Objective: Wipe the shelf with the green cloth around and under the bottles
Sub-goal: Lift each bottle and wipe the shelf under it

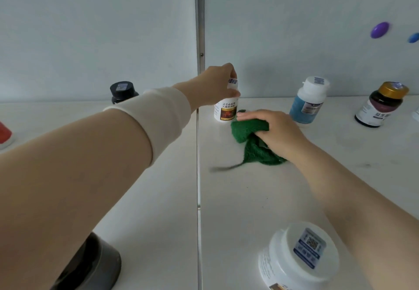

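A white bottle with a brown label point(225, 110) stands near the back of the white shelf point(249, 194). My left hand point(218, 85) grips its cap from above. Just to the right of its base, my right hand point(275, 128) presses down on the bunched green cloth point(246, 132), fingers curled over it. Part of the cloth trails out under my wrist toward the front. The bottle looks upright; whether it touches the shelf is unclear.
Along the back stand a black-capped dark bottle point(123, 91), a blue bottle with a white cap point(308, 101) and a dark bottle with a gold cap point(383, 105). A white-lidded jar point(299, 258) and a dark jar point(95, 264) sit at the front. A red object point(4, 134) shows at far left.
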Available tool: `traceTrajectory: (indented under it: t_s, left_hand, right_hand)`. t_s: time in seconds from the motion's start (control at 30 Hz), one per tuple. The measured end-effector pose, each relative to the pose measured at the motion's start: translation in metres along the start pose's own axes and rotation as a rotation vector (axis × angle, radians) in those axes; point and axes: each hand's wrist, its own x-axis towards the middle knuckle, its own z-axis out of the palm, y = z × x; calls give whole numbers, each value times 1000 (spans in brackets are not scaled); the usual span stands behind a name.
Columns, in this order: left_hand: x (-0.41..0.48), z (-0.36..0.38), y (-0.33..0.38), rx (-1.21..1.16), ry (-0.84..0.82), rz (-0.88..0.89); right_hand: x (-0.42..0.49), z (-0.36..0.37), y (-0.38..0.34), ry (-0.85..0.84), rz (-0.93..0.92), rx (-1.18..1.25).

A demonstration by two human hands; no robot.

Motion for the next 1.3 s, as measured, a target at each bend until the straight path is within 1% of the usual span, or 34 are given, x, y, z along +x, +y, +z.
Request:
traceTrajectory:
  t_s: [0.03,0.1,0.2,0.4,0.43,0.47,0.53,0.57,0.6,0.63,0.73,0.77,0.83,0.9,0.97,1.0,1.07,1.17,1.2,1.3]
  left_hand:
    - [1,1,0,15,3,9]
    - [1,2,-1,48,8,21]
    - [2,4,-1,48,7,8]
    - [-10,2,12,21,8,-83]
    - [-14,-1,17,48,10,-99]
    - [-22,-7,24,83,32,-103]
    - [-43,-24,43,98,120,-78]
    - [-58,-31,56,56,158,-57]
    - [-78,-37,68,-12,176,-30]
    - [-101,-38,80,-92,163,4]
    - [-175,-18,96,-378,38,129]
    - [-198,-5,99,-448,-6,146]
    - [-228,24,100,-456,-9,146]
    - [-241,51,102,-430,45,91]
    - [-246,64,106,-501,133,27]
    - [-247,65,106,-536,176,-1]
    - [-252,57,106,-552,242,-34]
    - [-265,16,104,-581,348,-11]
    - [-273,-1,103,-591,401,7]
    - [-290,-37,94,-525,510,13]
  right_hand:
    - [5,6,2,-13,-10,-61]
    - [6,17,3,-130,-46,-69]
    - [-13,23,-9,-319,-84,52]
    - [-62,11,-18,-490,-93,213]
    - [-64,7,-20,-486,-88,218]
    - [-63,3,-21,-446,-68,221]
    - [-55,0,-22,-254,-32,208]
    - [-49,2,-19,-141,-26,172]
    - [-44,6,-16,-65,-23,117]
    - [-40,11,-12,-47,-16,57]
    - [-37,23,-3,-158,-26,-65]
    - [-39,23,-3,-207,-25,-52]
    - [-46,18,-7,-273,-44,58]
    - [-48,13,-12,-280,-100,9]
    - [-56,11,-18,-290,-122,-24]
    - [-62,11,-22,-308,-130,2]
    - [-80,15,-29,-330,-141,49]
    - [-124,20,-38,-342,-157,45]
    - [-143,19,-42,-380,-184,59]
    - [-186,10,-54,-600,-232,183]
